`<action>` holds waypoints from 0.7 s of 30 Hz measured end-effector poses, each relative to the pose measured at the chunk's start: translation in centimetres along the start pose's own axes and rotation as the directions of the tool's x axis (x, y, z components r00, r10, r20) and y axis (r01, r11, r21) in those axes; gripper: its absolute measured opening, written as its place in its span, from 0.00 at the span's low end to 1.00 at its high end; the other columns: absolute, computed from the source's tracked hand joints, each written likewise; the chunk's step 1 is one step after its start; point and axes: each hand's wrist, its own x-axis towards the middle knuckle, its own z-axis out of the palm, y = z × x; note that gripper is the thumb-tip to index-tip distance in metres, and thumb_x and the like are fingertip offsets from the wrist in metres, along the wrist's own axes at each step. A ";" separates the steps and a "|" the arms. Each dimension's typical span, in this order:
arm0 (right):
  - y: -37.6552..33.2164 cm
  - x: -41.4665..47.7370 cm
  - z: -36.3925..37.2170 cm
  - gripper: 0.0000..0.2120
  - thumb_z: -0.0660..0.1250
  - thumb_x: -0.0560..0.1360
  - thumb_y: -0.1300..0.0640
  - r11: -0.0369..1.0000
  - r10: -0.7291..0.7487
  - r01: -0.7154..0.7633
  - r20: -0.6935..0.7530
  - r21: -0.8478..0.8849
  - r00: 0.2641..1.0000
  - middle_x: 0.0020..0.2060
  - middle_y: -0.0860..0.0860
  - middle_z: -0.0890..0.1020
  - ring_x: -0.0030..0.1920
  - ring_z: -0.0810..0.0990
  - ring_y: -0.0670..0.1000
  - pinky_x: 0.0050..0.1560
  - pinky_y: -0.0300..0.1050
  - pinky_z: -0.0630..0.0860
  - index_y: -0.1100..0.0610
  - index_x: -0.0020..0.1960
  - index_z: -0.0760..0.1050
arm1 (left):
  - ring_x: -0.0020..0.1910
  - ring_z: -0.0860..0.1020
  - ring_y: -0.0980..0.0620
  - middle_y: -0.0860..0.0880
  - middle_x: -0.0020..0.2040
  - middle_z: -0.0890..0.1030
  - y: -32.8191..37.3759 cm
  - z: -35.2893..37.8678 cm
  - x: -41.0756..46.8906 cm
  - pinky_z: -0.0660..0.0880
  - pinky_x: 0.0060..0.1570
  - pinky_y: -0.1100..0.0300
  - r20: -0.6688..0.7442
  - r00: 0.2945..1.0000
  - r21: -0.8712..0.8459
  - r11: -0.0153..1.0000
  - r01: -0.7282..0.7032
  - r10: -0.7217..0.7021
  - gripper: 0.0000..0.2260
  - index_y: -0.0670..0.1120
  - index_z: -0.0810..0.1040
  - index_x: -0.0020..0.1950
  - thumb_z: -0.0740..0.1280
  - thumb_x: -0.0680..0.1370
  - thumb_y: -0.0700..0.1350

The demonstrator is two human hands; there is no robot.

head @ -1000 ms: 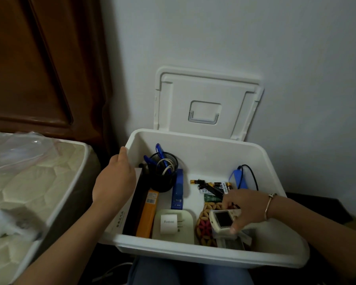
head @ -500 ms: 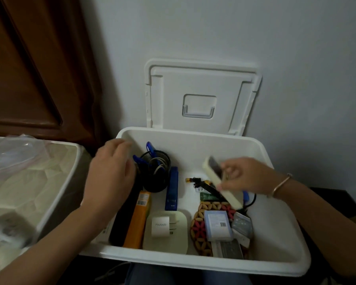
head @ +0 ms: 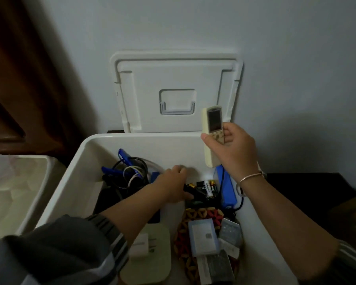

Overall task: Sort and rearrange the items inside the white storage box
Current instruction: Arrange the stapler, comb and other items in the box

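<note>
Slim cream remote (head: pixel 212 128) raised in right hand (head: pixel 232 147) | left hand (head: pixel 171 186) beside cylindrical batteries (head: pixel 207 188)

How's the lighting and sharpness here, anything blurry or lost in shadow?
Head view: dim light; remote in the right hand fairly sharp, left hand softly blurred, pen cup lost in shadow, wide lens bows the rim of the white storage box.

My box (head: pixel 86 161) and its lid (head: pixel 144 83) are smooth white plastic with a matt finish. The remote (head: pixel 212 128) is cream plastic with a glossy screen. The cup (head: pixel 132 169) is black wire mesh, and the batteries (head: pixel 209 188) wear shiny wrap. The mat (head: pixel 195 213) looks like painted wooden pieces. My bracelet (head: pixel 251 176) is polished metal, my sleeve (head: pixel 60 243) soft cloth, the door (head: pixel 12 79) dark wood.
</note>
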 end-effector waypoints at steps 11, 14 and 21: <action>0.6 0.2 0.3 0.19 0.70 0.67 0.39 0.993 -0.073 0.077 0.053 -0.091 0.996 0.41 0.45 0.81 0.39 0.79 0.46 0.39 0.48 0.80 0.52 0.49 0.77 | 0.72 0.60 0.41 0.43 0.75 0.58 -1.2 5.0 3.3 0.70 0.64 0.46 -0.078 0.981 0.280 0.948 -0.150 0.178 0.27 0.52 0.52 0.78 0.58 0.81 0.53; 0.6 0.2 0.4 0.19 0.70 0.66 0.39 0.993 -0.065 0.070 0.055 -0.090 0.996 0.41 0.45 0.81 0.40 0.80 0.46 0.40 0.48 0.79 0.51 0.49 0.78 | 0.68 0.63 0.40 0.41 0.74 0.58 -0.9 5.6 3.3 0.71 0.62 0.47 -0.090 0.975 0.315 0.935 -0.164 0.201 0.26 0.51 0.51 0.78 0.56 0.82 0.52; 0.6 0.2 0.5 0.17 0.71 0.66 0.40 0.993 -0.055 0.063 0.074 -0.104 0.996 0.40 0.45 0.81 0.39 0.80 0.44 0.41 0.47 0.80 0.50 0.48 0.78 | 0.59 0.72 0.42 0.42 0.68 0.65 0.6 5.4 3.6 0.76 0.52 0.51 -0.139 0.987 0.198 0.979 -0.052 0.080 0.21 0.44 0.62 0.70 0.61 0.79 0.48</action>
